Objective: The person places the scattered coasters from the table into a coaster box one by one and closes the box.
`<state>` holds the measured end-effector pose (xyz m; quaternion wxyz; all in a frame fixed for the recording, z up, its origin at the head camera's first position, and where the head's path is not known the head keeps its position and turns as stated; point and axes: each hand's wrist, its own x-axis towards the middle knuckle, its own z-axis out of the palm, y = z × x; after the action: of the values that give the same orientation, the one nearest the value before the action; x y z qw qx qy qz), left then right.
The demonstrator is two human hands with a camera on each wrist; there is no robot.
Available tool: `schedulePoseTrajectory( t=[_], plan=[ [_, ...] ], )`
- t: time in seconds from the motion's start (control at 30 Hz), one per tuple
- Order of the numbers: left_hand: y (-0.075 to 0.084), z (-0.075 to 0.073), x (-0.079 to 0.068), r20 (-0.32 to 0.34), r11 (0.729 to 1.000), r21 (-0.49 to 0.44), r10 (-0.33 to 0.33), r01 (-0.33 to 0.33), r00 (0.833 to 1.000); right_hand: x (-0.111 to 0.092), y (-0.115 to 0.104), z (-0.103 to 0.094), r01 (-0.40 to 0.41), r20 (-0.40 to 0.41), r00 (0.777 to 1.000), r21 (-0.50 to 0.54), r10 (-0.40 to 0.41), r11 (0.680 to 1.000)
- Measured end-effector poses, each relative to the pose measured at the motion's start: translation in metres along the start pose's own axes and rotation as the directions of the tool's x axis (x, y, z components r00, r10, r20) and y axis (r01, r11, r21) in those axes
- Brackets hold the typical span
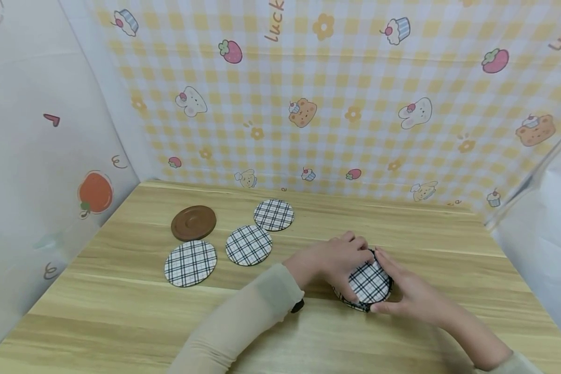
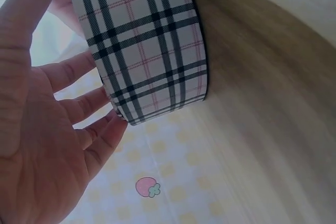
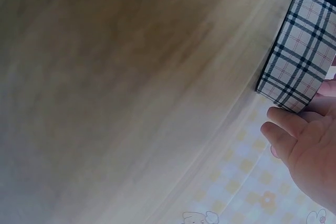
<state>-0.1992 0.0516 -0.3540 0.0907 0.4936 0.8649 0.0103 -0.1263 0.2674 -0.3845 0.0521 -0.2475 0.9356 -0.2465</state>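
Observation:
A round plaid coaster (image 1: 370, 283) lies face up at the mouth of a plaid coaster holder (image 2: 144, 45) on the right side of the table. My left hand (image 1: 341, 265) spans the coaster from above, thumb on its near left edge and fingers at its far edge. From the right, my right hand (image 1: 418, 293) grips the holder, with the thumb at the near side and fingers at the far side. In the right wrist view the holder's tall plaid wall (image 3: 302, 51) stands on the wood. The holder's inside is hidden by the coaster and hands.
Three plaid coasters lie flat to the left: one at the back (image 1: 274, 214), one in the middle (image 1: 249, 245) and one nearer (image 1: 190, 263). A brown round disc (image 1: 194, 223) with a ringed centre lies behind the nearer one. A patterned cloth (image 1: 271, 104) hangs behind the table.

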Motion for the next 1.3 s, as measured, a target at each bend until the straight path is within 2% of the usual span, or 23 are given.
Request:
schedulePoseTrajectory(
  t=[0.27, 0.4, 0.63, 0.8, 0.97, 1.07, 1.3],
  plan=[
    [-0.007, 0.005, -0.002, -0.031, 0.998, -0.069, 0.013, -0.015, 0.999, 0.0, 0.0, 0.0, 0.005, -0.003, 1.0, -0.005, -0.005, 1.0],
    [-0.013, 0.004, -0.009, -0.048, 0.995, -0.097, 0.021, -0.026, 0.999, 0.0, 0.0, 0.0, 0.004, -0.002, 1.0, -0.013, -0.004, 1.0],
    [-0.03, 0.001, -0.038, -0.094, 0.995, -0.102, -0.026, 0.017, 0.995, 0.001, -0.002, -0.002, 0.013, 0.002, 1.0, -0.006, -0.013, 1.0],
    [-0.043, 0.002, -0.067, -0.145, 0.984, -0.155, -0.11, 0.088, 0.983, 0.003, -0.003, -0.003, 0.021, 0.011, 1.0, -0.015, -0.021, 1.0],
    [-0.058, 0.005, -0.099, -0.17, 0.948, -0.265, -0.228, 0.178, 0.959, 0.005, -0.005, -0.003, 0.005, 0.033, 0.999, -0.004, -0.005, 1.0],
    [-0.066, 0.006, -0.117, -0.186, 0.924, -0.306, -0.292, 0.227, 0.938, 0.006, -0.006, -0.003, 0.0, 0.039, 0.999, 0.007, 0.0, 1.0],
    [-0.082, 0.006, -0.15, -0.222, 0.852, -0.384, -0.459, 0.355, 0.86, 0.005, -0.008, -0.009, -0.047, 0.062, 0.997, 0.061, 0.043, 0.997]
  ],
)
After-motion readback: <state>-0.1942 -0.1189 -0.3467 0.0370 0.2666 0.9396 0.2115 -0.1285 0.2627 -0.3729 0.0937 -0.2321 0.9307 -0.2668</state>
